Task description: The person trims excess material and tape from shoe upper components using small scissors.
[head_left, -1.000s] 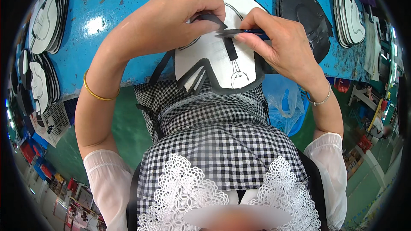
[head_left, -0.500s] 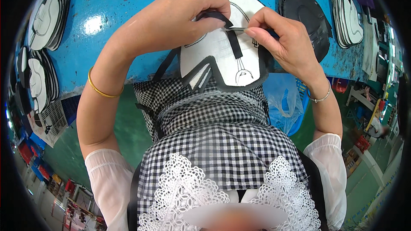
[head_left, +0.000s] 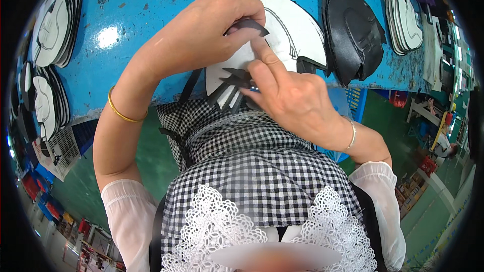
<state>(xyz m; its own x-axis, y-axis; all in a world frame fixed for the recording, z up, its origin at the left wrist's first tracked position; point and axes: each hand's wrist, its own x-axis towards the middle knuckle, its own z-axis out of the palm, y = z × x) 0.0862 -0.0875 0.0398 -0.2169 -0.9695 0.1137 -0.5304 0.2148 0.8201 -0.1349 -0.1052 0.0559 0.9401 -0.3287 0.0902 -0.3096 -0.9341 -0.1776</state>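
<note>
Both forearms come up from the lower edge and meet near the top middle. The left hand (head_left: 201, 35) is palm down, wrist bent, fingers curled in with the thumb and fingertips pinched together at its right side. The right hand (head_left: 290, 95) sits just below and to the right, back facing up, index finger stretched up toward the left fingertips, other fingers folded in.

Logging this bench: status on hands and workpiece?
Left hand pinching black strip. Right hand pressing white cut panel, dark tool underneath. Black shoe upper alongside, not obstructing.
</note>
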